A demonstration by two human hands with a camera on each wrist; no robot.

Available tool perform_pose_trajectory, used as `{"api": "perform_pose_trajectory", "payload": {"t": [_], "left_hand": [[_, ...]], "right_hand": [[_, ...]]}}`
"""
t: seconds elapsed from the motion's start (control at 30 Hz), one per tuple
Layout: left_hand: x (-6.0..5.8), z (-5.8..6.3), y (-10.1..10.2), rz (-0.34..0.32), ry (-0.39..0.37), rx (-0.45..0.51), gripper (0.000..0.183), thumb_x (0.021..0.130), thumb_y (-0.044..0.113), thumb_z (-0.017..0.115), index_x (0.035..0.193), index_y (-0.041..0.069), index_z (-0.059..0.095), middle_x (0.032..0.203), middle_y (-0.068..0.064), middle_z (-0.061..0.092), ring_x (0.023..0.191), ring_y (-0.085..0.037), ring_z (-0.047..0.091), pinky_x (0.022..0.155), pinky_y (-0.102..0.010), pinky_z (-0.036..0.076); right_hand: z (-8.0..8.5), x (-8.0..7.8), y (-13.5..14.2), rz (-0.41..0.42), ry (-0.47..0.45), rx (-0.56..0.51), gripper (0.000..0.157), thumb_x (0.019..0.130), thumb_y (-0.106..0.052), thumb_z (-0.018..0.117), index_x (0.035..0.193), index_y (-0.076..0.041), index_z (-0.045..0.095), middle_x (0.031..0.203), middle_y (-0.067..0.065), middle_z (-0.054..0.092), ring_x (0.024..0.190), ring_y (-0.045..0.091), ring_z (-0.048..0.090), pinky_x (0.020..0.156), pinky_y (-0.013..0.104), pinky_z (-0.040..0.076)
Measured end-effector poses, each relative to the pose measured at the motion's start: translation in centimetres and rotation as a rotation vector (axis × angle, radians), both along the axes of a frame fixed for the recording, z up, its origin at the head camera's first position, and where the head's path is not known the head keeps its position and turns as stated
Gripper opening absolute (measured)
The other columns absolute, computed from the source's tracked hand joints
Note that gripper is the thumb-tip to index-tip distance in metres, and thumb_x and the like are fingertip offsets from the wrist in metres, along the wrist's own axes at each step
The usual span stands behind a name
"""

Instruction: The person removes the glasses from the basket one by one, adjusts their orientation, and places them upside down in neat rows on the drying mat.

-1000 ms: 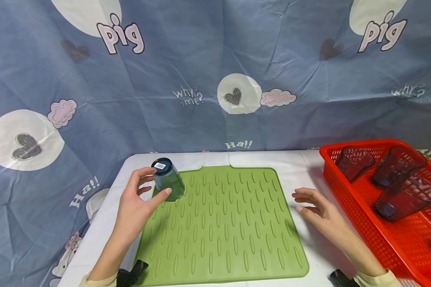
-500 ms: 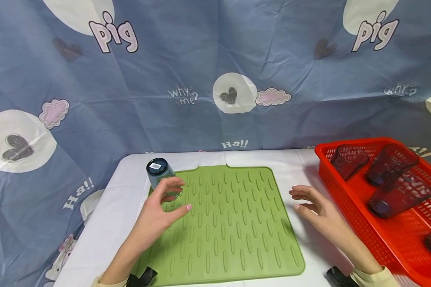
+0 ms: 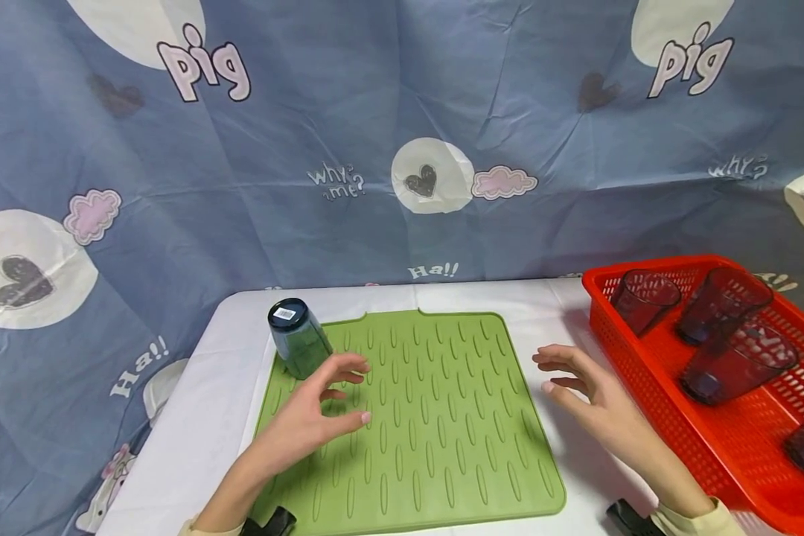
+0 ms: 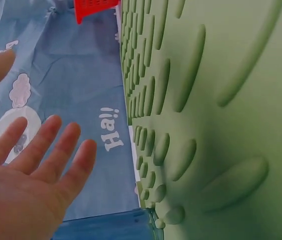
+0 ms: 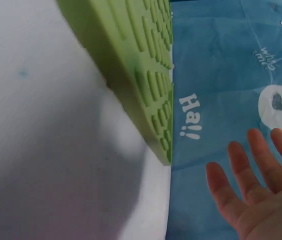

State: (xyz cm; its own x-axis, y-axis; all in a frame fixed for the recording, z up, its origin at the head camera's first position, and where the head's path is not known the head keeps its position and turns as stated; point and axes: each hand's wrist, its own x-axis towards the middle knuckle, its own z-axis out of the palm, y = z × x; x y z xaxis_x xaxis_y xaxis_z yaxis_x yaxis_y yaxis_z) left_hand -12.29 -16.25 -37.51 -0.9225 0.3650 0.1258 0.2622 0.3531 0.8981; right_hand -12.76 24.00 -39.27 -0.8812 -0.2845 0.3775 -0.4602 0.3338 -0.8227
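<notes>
A dark blue-green drinking glass (image 3: 300, 344) stands upside down on the back left corner of a green ridged mat (image 3: 415, 447), with a white label on its base. My left hand (image 3: 313, 409) hovers over the mat in front of the glass, fingers loosely bent and nothing in them. In the left wrist view, the left hand (image 4: 36, 175) has its fingers spread, and part of the glass (image 4: 111, 226) shows at the bottom. Off the mat's right edge, my right hand (image 3: 579, 383) hovers with relaxed fingers and holds nothing; its fingers (image 5: 230, 167) are apart in the right wrist view.
A red perforated basket (image 3: 670, 424) stands at the right, close beside the right forearm. Several dark drinking glasses (image 3: 737, 357) are inside it. A white cloth (image 3: 194, 417) covers the table, and a blue printed curtain (image 3: 402, 97) hangs behind.
My left hand has come away from the glass, moving right and toward me over the mat. The glass stays standing on the mat. My right hand keeps almost the same place.
</notes>
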Motion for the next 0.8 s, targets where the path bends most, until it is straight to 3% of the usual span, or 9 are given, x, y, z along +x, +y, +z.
{"api": "perform_pose_trajectory", "payload": {"t": [0.23, 0.37, 0.6, 0.8], "left_hand": [[-0.4, -0.1, -0.3, 0.040, 0.002, -0.020, 0.057, 0.087, 0.020, 0.077, 0.136, 0.024, 0.048, 0.133, 0.000, 0.055, 0.124, -0.031, 0.050, 0.099, -0.055, 0.042], [-0.4, -0.1, -0.6, 0.024, 0.015, -0.029, 0.053, 0.088, 0.018, 0.076, 0.134, 0.024, 0.050, 0.132, 0.000, 0.055, 0.124, -0.032, 0.050, 0.099, -0.055, 0.043], [-0.4, 0.0, -0.8, -0.036, 0.014, 0.044, 0.045, 0.092, 0.012, 0.070, 0.133, 0.020, 0.052, 0.132, 0.000, 0.055, 0.124, -0.036, 0.051, 0.097, -0.053, 0.045], [-0.6, -0.4, -1.0, -0.030, 0.002, 0.086, 0.041, 0.093, 0.010, 0.068, 0.131, 0.014, 0.053, 0.131, -0.003, 0.056, 0.125, -0.037, 0.050, 0.097, -0.046, 0.047]], "right_hand": [[0.9, 0.7, -0.4, -0.008, -0.015, 0.054, 0.041, 0.095, -0.005, 0.064, 0.133, -0.015, 0.053, 0.128, -0.001, 0.058, 0.118, 0.018, 0.057, 0.094, 0.024, 0.049], [1.3, 1.1, -0.6, -0.006, 0.002, 0.087, 0.043, 0.094, -0.006, 0.066, 0.135, -0.012, 0.053, 0.129, -0.003, 0.058, 0.118, 0.017, 0.056, 0.094, 0.024, 0.049], [1.6, 1.2, -0.8, -0.002, -0.006, 0.040, 0.041, 0.095, -0.004, 0.063, 0.134, -0.013, 0.053, 0.130, -0.002, 0.057, 0.117, 0.018, 0.057, 0.092, 0.024, 0.050], [1.8, 1.1, -0.9, -0.009, 0.043, -0.041, 0.042, 0.093, 0.005, 0.062, 0.132, -0.007, 0.054, 0.129, 0.006, 0.057, 0.115, 0.023, 0.057, 0.094, 0.024, 0.048]]}}
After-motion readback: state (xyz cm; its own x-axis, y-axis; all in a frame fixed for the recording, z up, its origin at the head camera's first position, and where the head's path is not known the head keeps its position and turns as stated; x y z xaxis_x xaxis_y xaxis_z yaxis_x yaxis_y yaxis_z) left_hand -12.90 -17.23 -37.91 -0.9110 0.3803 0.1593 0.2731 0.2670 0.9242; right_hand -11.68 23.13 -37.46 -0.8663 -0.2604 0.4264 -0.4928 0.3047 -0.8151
